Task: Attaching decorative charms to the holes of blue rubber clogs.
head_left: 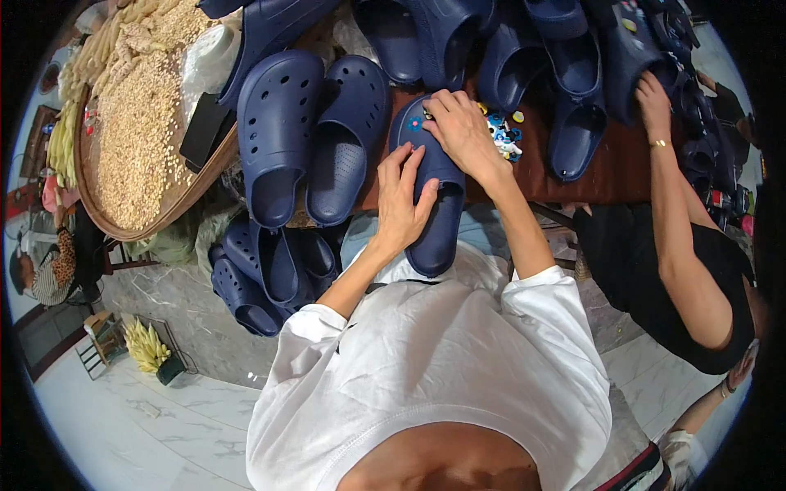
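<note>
A navy blue clog [438,221] lies in front of me at the table edge, its toe pointing away and its heel toward my white shirt. A blue flower-shaped shoe charm [414,123] sits on its toe. My left hand [399,198] grips the clog's left side, thumb near the foot opening and fingertips on the upper. Over the toe, my right hand [465,135] is curled, its fingertips pressed around a small shoe charm [427,114], mostly hidden by them. Just right of that hand lies a pile of colourful shoe charms [504,137] on the brown table [532,178].
Two upright navy clogs [278,123] stand left, with more clogs [246,278] below. Further clogs [577,135] line the far side. A round tray [176,214] of pale kernels holds a black phone [205,131]. At right, a co-worker's hand [653,106] touches a clog.
</note>
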`<state>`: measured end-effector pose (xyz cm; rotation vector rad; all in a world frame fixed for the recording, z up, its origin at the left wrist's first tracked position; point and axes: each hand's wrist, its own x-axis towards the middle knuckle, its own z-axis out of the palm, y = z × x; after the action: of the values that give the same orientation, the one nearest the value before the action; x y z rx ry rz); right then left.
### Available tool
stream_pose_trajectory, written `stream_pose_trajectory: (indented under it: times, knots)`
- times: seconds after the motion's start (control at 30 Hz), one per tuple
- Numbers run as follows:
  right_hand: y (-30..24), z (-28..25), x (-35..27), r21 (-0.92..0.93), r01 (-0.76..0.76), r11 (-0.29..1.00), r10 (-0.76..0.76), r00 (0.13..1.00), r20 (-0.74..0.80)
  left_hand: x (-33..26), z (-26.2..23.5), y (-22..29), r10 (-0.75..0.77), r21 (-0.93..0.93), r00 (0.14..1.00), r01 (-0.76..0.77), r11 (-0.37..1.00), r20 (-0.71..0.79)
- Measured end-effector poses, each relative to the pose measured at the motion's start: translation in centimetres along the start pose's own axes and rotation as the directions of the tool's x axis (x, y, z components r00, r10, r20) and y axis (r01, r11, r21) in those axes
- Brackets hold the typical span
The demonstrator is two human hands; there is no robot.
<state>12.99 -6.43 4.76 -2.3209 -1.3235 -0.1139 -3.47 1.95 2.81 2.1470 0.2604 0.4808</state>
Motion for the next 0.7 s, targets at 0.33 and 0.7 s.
stream_pose_trajectory:
  times: [0.33, 0.7]
  knots:
    - [2.1, -0.2, 0.9, 0.299, -0.017, 0.954, 0.018, 1.0, 0.0, -0.6, 1.1, -1.1, 0.064, 0.06, 0.997, -0.061, 0.996, -0.044]
    - [1.3, -0.7, -3.6, 0.551, -0.362, 0.752, 0.474, 0.878, -0.071, -0.6, 0.7, -0.8, 0.01, 0.031, 0.998, -0.008, 0.999, -0.065]
